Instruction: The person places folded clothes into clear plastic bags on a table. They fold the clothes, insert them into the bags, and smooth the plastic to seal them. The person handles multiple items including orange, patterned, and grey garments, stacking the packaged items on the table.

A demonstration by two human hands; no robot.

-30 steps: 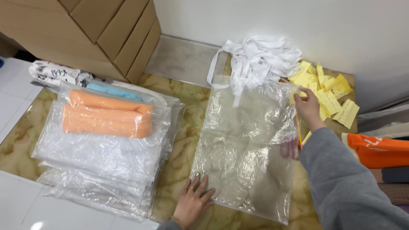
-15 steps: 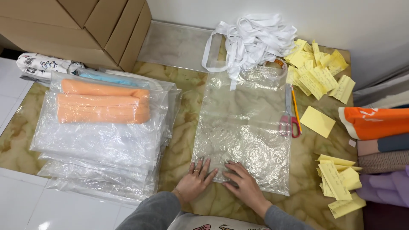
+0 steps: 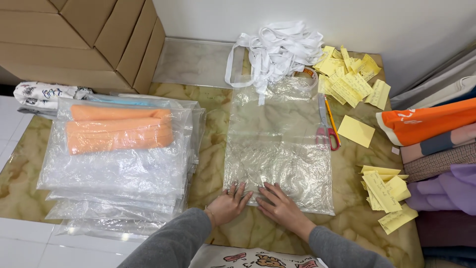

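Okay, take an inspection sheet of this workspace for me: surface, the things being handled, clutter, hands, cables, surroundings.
Surface: marbled beige stone top, white floor tiles at its left edge.
Things in hand: empty clear plastic bag lying flat, mouth away from the person.
Clutter: stack of filled clear bags, top one with folded orange cloth; white straps; yellow paper slips far right and more slips near right; red-handled scissors.
Hands: left hand and right hand side by side, flat on the bag's near edge.
Cables: nothing seen.
Surroundings: cardboard boxes far left, folded garments at right, pale wall behind.
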